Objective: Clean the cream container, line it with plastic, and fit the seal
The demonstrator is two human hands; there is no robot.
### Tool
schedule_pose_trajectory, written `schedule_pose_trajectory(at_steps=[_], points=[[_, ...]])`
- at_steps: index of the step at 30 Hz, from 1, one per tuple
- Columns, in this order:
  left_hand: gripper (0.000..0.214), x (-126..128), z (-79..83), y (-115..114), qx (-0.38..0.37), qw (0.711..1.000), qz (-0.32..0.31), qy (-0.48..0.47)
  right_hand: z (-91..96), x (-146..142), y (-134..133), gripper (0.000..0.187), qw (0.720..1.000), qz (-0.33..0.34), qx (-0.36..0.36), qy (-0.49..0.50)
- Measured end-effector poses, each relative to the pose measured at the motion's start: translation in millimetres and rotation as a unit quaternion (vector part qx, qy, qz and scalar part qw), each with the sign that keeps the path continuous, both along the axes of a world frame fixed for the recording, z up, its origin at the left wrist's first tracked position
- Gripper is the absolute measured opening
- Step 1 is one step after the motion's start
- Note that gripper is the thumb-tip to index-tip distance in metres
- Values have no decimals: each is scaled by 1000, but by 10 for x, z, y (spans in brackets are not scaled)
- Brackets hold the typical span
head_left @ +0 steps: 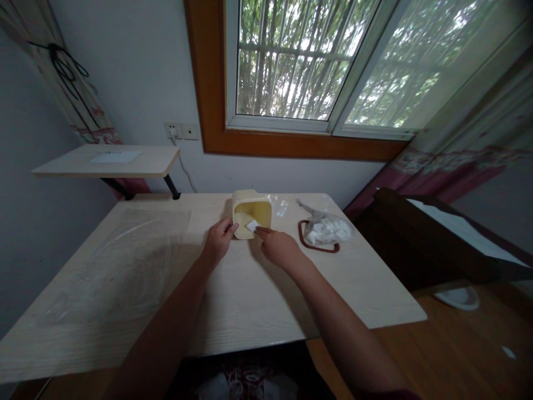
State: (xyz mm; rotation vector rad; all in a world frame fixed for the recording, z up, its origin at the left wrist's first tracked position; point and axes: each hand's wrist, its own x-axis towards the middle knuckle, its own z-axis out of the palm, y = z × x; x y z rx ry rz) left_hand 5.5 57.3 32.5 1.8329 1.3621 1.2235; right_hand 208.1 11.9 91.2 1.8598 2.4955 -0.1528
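A pale yellow plastic container [252, 195] lies tipped on the table, its open mouth facing me. My left hand [219, 239] grips its left rim, with the thumb at the edge of the opening. At the lower right of the mouth, my right hand [277, 246] pinches a small white piece [252, 225], which looks like folded tissue or cloth, against the inside. To the right lie a clear plastic bag [328, 229] with white contents and a brown rounded frame [318, 248], partly under the bag.
A clear plastic sheet [137, 266] covers the table's left part. A small raised shelf [75, 161] with a paper on it stands at the back left. Behind the table are a wall socket [173, 130] and a window. Dark furniture [437, 244] stands at the right.
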Motion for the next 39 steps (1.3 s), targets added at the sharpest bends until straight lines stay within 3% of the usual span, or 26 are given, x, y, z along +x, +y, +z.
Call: schedule_pose_trajectory(at_steps=[5,10,13,20,24,28,33,36,39], points=[[28,8,3,6,10,1000,2,18,-104,-21,-32,56,1000,0,16,13],[28,13,5,-13,-3,1000,-12,1,-190,-140,-36,55,992,55,9,110],[30,8,20,-24,-5,1000,-11,7,-258,-152,4,56,985,42,7,166],[29,7,44,-30,-1,1000,-16,0,-458,-61,120,46,936,27,19,351],[29,3,21,-19,1,1000,-15,8,-458,-86,111,35,946,30,53,319],[30,-11,-10,5,-4,1000,-16,6,-403,-144,51,33,958,70,74,268],[29,-15,-17,17,-1,1000,-15,9,-404,-173,1,31,965,62,102,233],[29,-15,-7,15,5,1000,-11,13,-427,-162,14,30,948,66,106,294],[29,-21,3,10,2,1000,-15,10,-450,-136,50,25,903,12,85,421]])
